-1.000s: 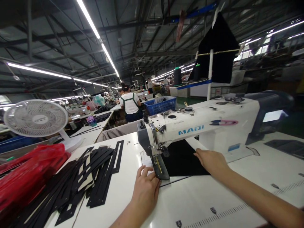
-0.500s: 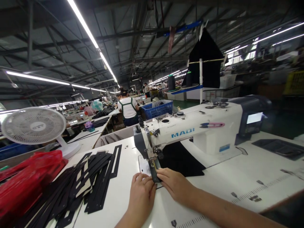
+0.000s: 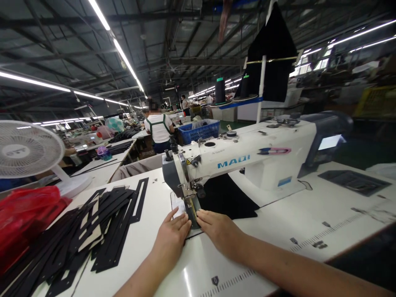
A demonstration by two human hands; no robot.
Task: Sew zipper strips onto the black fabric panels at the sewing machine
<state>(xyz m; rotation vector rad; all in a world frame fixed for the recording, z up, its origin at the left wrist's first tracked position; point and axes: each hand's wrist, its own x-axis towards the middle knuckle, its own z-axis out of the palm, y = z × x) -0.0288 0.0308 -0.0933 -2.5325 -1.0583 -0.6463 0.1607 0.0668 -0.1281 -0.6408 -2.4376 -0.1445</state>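
A white sewing machine [image 3: 238, 163] stands over the table, its presser foot [image 3: 189, 202] down near a dark strip with a gold-toothed zipper [image 3: 194, 211]. My left hand [image 3: 173, 235] lies at the left edge of this strip, fingers stretched forward and thumb spread away. From the other side, my right hand [image 3: 221, 232] rests with its outstretched fingertips on the strip's right edge. Both hands are open and lie flat rather than gripping. A large black cloth [image 3: 230, 198] lies under the machine's arm, right of the needle area. The undersides of my fingertips are hidden.
Left of my hands, black frame-shaped pieces [image 3: 105, 225] are heaped on the white table [image 3: 154, 198]. Beyond them are a red plastic bag [image 3: 29, 218] and a white fan [image 3: 24, 150]. A co-worker [image 3: 159, 128] and a blue crate [image 3: 199, 132] are behind the machine.
My left hand has gone from curled to flatter, its thumb now spread. More of the zipper strip shows between my hands. The whole view has shifted slightly.
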